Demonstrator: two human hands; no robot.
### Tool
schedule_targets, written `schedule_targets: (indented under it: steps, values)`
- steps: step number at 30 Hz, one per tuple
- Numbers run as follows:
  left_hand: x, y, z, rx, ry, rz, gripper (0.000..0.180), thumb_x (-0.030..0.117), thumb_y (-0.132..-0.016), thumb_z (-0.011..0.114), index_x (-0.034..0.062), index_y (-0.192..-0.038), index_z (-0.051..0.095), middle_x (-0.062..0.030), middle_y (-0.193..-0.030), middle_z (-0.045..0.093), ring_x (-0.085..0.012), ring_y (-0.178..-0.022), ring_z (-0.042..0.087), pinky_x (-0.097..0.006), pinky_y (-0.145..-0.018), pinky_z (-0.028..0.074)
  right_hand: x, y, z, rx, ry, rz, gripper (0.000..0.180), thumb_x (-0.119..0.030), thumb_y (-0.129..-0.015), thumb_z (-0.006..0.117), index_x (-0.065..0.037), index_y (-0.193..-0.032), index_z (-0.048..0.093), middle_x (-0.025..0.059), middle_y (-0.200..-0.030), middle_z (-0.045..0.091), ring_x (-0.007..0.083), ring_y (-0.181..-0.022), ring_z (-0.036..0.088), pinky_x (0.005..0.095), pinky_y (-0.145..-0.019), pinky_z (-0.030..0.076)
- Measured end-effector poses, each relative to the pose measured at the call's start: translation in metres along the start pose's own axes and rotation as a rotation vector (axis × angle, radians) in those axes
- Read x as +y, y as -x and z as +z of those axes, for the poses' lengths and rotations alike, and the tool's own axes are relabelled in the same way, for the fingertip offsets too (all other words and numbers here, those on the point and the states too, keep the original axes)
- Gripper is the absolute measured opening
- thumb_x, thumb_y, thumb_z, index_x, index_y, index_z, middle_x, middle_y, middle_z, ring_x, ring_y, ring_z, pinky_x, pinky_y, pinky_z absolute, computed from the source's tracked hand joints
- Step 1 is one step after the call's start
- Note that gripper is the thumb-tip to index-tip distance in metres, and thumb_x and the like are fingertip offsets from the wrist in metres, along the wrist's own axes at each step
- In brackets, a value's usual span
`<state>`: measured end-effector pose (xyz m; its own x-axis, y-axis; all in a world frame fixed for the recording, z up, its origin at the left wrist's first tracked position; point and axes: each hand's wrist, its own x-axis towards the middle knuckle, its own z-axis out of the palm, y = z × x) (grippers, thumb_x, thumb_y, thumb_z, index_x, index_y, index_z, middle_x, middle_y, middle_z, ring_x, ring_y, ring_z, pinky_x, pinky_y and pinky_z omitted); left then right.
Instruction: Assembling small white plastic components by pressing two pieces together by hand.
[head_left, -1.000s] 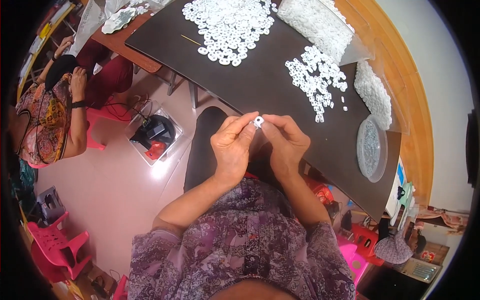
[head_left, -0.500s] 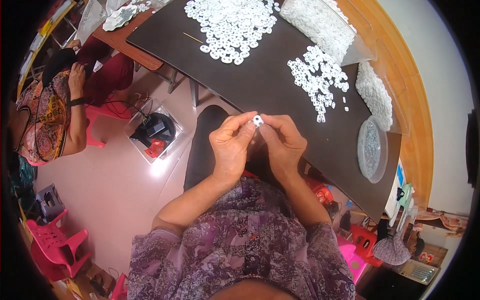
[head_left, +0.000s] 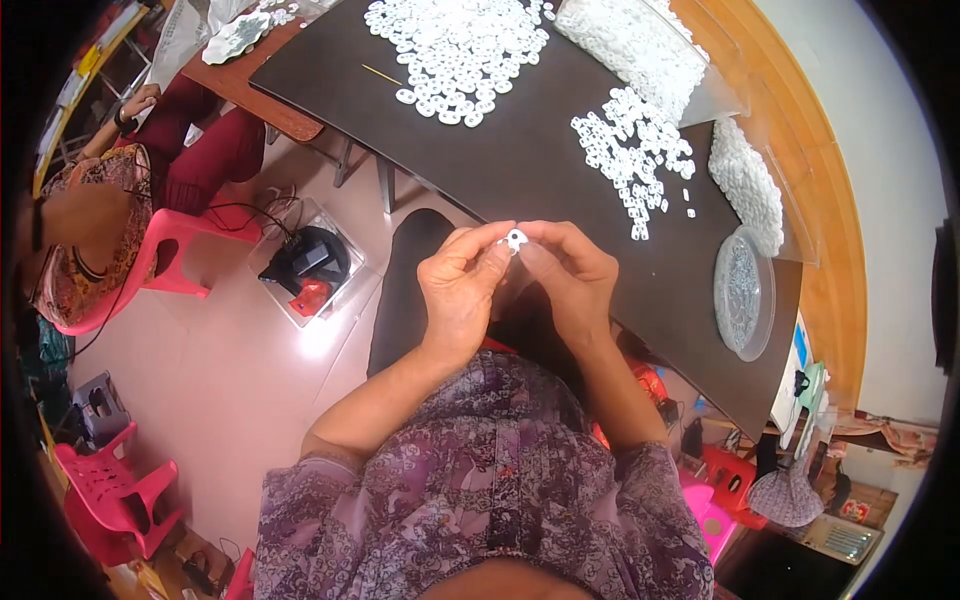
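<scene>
A small white plastic part (head_left: 515, 238) with a dark round centre is held between both hands just off the near edge of the dark table (head_left: 500, 165). My left hand (head_left: 462, 285) pinches it from the left with thumb and forefinger. From the other side, the thumb and fingers of my right hand (head_left: 570, 275) close on the same piece. The fingertips cover most of it, so its full shape is hidden.
Many white oval pieces (head_left: 460, 60) lie heaped at the table's far side, near a thin stick (head_left: 381, 74). To the right are smaller white pieces (head_left: 635, 150), bags of white parts (head_left: 640, 55) and a clear round dish (head_left: 740, 295) of small pieces. A person (head_left: 100, 215) sits at left.
Both my hands stay almost in place, still pinching the white part, which looks slightly turned. At left, the seated person has leaned back and shifted their arms.
</scene>
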<state>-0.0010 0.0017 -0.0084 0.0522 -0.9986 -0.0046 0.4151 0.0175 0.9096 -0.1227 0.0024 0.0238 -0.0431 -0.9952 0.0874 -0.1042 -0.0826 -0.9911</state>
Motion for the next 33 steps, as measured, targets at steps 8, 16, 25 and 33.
schedule_targets:
  steps: [8, 16, 25, 33]
  values:
    - [-0.001, 0.000, 0.001, 0.012, -0.057, 0.041, 0.019, -0.003, -0.083, 0.059, -0.0029, -0.102, 0.065, -0.0010, -0.083, 0.056, -0.0053, -0.070, 0.050, -0.018, -0.062, 0.041, -0.001, 0.002, 0.008, 0.123, -0.101, 0.044, 0.020, 0.003, -0.082, 0.060, 0.003, -0.102, 0.063, 0.0026, -0.091, 0.061, 0.0085, -0.085, 0.056, 0.0209, -0.078, 0.044]
    - [0.006, 0.000, 0.004, 0.025, -0.071, 0.049, 0.020, -0.005, -0.083, 0.058, -0.0024, -0.101, 0.065, -0.0020, -0.083, 0.056, -0.0069, -0.074, 0.050, -0.020, -0.065, 0.041, 0.001, 0.004, 0.016, 0.197, -0.045, -0.079, 0.018, 0.004, -0.082, 0.060, 0.002, -0.099, 0.063, 0.0028, -0.091, 0.061, 0.0081, -0.084, 0.056, 0.0199, -0.077, 0.043]
    - [0.006, -0.001, 0.001, 0.001, -0.142, 0.125, 0.019, -0.004, -0.084, 0.057, -0.0005, -0.100, 0.066, -0.0031, -0.083, 0.056, -0.0083, -0.074, 0.051, -0.020, -0.065, 0.041, -0.011, -0.001, 0.013, 0.127, -0.058, 0.112, 0.013, 0.002, -0.082, 0.060, 0.003, -0.094, 0.063, 0.0018, -0.088, 0.062, 0.0072, -0.083, 0.055, 0.0200, -0.075, 0.043]
    - [0.005, 0.000, 0.002, 0.019, -0.043, 0.064, 0.020, -0.003, -0.085, 0.057, -0.0009, -0.103, 0.065, 0.0003, -0.082, 0.053, -0.0056, -0.073, 0.048, -0.019, -0.063, 0.039, -0.003, -0.001, 0.016, 0.207, -0.017, -0.091, 0.015, 0.002, -0.082, 0.060, 0.002, -0.096, 0.063, 0.0009, -0.085, 0.061, 0.0069, -0.079, 0.056, 0.0191, -0.072, 0.044]
